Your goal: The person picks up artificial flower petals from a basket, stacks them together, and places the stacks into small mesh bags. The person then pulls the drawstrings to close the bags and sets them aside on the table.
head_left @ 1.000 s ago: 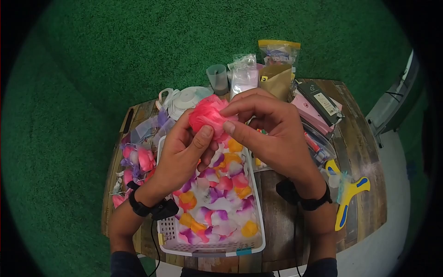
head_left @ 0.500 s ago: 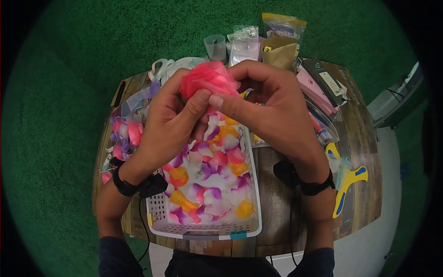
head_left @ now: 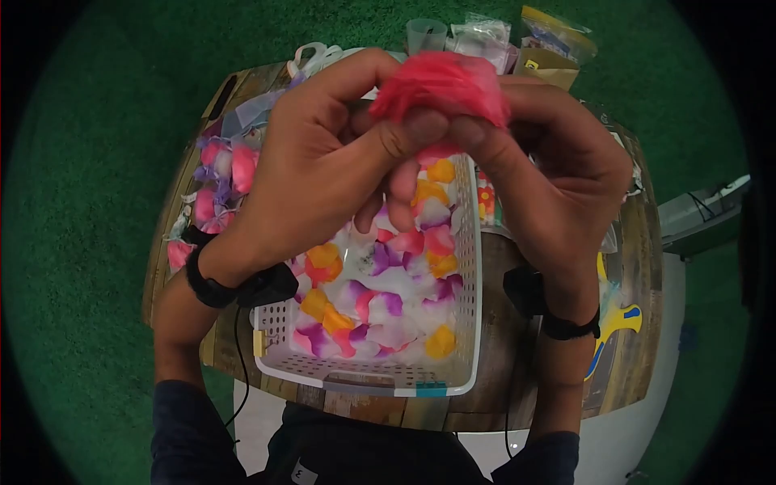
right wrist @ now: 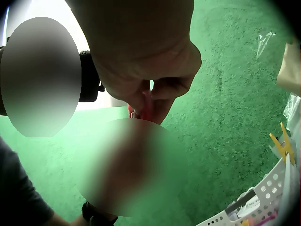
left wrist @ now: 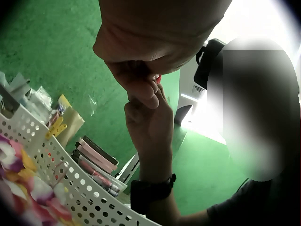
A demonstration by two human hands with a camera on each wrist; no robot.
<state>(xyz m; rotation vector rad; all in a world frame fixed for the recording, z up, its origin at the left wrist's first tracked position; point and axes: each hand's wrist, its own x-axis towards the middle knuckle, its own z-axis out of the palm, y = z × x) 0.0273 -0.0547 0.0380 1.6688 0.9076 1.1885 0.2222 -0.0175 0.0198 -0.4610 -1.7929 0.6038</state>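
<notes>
Left hand and right hand meet at their thumbs, and between them they pinch a ruffled, bright pink bundle. Each thumb presses on its near side, with the other fingers curled behind and beneath it. From where I stand it is held up off the table, over the far end of a white basket.

Loose petals in purple, white, pink and orange lie scattered inside the basket. A yellow clip grips its left side, and a teal tag sits on the near rim.

As for writing, the brown paper bag at the back bears a yellow label with a black mark too small for me to read. Printing on the yellow-topped zip bag beside it blurs out. A pale patch on the person's dark clothing carries a small dark mark, perhaps a letter; I can't make it out.

Clear packets and a translucent cup stand near those bags. Pink bundles with purple ribbon are heaped left of the basket, while a yellow-and-blue handled tool lies well to its right. The left wrist view shows black and pink boxes stacked beyond the basket.
</notes>
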